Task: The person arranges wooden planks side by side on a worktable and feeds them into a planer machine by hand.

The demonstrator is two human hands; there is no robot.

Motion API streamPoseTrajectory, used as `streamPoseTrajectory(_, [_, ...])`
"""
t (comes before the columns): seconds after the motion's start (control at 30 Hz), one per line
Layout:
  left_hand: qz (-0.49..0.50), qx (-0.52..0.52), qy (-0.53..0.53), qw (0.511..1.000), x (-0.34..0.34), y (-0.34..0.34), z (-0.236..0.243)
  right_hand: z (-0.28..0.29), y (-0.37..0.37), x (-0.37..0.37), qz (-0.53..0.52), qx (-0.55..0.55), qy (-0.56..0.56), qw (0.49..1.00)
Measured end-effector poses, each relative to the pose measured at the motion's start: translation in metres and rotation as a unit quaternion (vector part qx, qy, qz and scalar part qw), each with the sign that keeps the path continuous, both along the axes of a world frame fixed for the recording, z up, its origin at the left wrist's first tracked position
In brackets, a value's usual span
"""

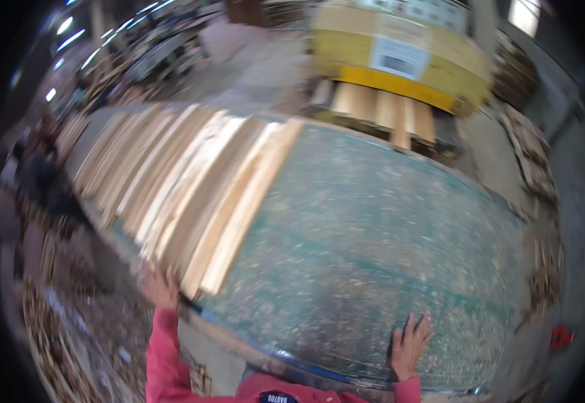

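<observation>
Wooden boards point(192, 195) lie side by side in a slanting row on the left part of a green, scuffed table point(373, 248). My left hand point(161, 285) is at the near ends of the boards by the table's front edge, its fingers stretched out and somewhat blurred. Whether it presses on the board ends I cannot tell. On the right, near the front edge, my right hand point(410, 342) rests on the table top with fingers spread and nothing in it.
Behind the table stands a yellow machine point(400, 54), with several boards point(386, 111) sticking out under it. At far left is a dark, blurred person point(44, 181). Scrap wood point(44, 336) lies on the floor at left, and a red object point(561, 337) at right.
</observation>
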State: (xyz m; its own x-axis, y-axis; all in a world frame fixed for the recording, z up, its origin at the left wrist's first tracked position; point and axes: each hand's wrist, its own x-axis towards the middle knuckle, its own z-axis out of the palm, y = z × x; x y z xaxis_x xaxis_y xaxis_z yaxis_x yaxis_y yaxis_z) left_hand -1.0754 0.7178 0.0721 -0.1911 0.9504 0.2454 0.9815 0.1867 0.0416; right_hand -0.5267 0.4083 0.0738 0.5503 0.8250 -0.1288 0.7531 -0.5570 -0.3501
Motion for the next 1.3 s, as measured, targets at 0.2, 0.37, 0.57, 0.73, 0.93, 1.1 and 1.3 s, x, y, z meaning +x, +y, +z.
streamPoseTrajectory(0.2, [0.006,0.011,0.021,1.0,-0.022,0.073,0.015,0.024,0.058,-0.077,-0.042,0.096,0.039,0.994])
streamPoseTrajectory(0.37, [-0.026,-0.06,0.055,0.996,-0.05,0.12,0.022,0.034,0.146,-0.165,0.06,0.139,0.05,0.987])
streamPoseTrajectory(0.57, [0.003,-0.024,0.13,0.991,-0.151,0.207,0.0,0.011,0.216,-0.216,-0.044,0.131,-0.035,0.99])
streamPoseTrajectory(0.73, [-0.03,-0.079,0.109,0.99,-0.128,0.266,0.011,0.005,0.212,-0.212,-0.112,0.084,-0.125,0.982])
streamPoseTrajectory(0.93, [-0.057,-0.077,0.045,0.994,-0.141,0.244,0.014,0.005,0.222,-0.229,-0.092,0.102,-0.136,0.981])
streamPoseTrajectory(1.1, [-0.095,-0.088,-0.022,0.991,-0.12,0.226,0.039,0.004,0.224,-0.226,-0.099,0.104,-0.134,0.981])
streamPoseTrajectory(1.3, [-0.096,-0.042,0.011,0.994,-0.096,0.216,0.01,0.001,0.223,-0.221,-0.097,0.106,-0.138,0.98])
